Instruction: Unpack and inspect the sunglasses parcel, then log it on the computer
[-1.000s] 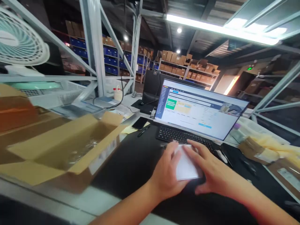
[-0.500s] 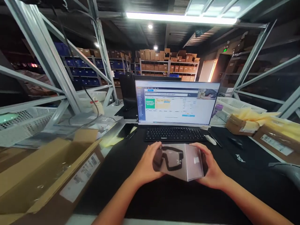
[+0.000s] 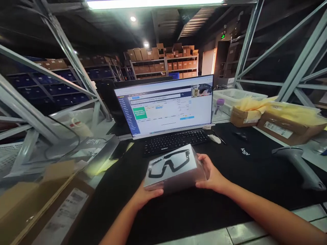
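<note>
**Box Held Between Two Hands Above the Mat**

The box [image 3: 175,168] is located between the left hand [image 3: 145,195] and the right hand [image 3: 211,175], and both hands hold it. The left hand is closed on the near left corner; its thumb lies along the lower front edge, and its other fingers are mostly hidden. The right hand is closed on the right end, with the thumb at the lower near corner and the forefinger at the upper edge. The top face is tilted toward the viewer and carries a print of a black eyewear frame, with lettering only partly legible. Whether the underside touches the mat [image 3: 194,212] cannot be determined.

Directly ahead of the hands is the keyboard [image 3: 176,140], with the lit monitor [image 3: 166,110] behind it. Ahead and to the right of the right hand lies the black mouse [image 3: 240,135]. Farther right of the same hand, the scanner [image 3: 297,163] rests on the mat. Beyond the scanner, two cartons holding yellow packaging stand side by side: the smaller carton [image 3: 238,117] and the larger carton [image 3: 293,127].

To the left of the left hand is the open carton [image 3: 67,214], with a printed label on its side. The table [image 3: 247,232] shows along the near edge of the mat.
</note>
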### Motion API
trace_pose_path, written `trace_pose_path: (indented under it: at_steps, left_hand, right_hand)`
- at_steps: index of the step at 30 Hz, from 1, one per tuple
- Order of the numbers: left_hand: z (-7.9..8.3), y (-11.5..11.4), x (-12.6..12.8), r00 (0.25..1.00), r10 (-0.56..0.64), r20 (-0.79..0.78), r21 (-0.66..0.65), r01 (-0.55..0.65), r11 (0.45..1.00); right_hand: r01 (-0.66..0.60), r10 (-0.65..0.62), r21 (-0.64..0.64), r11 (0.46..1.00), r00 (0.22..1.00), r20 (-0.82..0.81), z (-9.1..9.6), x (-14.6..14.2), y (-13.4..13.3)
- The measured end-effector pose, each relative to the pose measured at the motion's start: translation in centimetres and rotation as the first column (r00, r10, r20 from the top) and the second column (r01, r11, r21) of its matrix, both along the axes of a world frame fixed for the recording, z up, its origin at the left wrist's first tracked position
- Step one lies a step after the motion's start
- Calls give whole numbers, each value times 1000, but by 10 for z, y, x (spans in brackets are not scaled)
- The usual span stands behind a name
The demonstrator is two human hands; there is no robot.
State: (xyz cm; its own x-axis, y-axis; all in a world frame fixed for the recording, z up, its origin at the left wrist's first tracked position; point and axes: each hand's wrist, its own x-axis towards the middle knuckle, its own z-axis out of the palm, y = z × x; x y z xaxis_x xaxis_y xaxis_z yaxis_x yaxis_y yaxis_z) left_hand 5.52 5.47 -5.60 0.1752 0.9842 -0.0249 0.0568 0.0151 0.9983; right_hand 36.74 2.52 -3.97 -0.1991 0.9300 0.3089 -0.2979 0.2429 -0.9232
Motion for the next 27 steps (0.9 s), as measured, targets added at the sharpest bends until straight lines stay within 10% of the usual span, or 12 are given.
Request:
trace_pose_path:
  at_steps: [7, 12, 18, 27]
  left_hand:
    - [8, -9, 6, 994, 113, 7, 86, -113, 990]
    - [8, -4, 0, 970, 94, -223, 191, -51, 980]
    - [8, -7, 3, 970, 120, -212, 166, -86, 982]
    - [8, -11, 4, 941, 125, -315, 165, -75, 983]
  right_hand:
    - [-75, 47, -383, 921, 995, -83, 14, 18, 12]
    - [-11, 55, -439, 898, 995, 89, 21, 22, 10]
    - [-116, 81, -610, 784, 993, -84, 16, 25, 13]
    - [94, -46, -434, 896, 992, 121, 11, 22, 15]
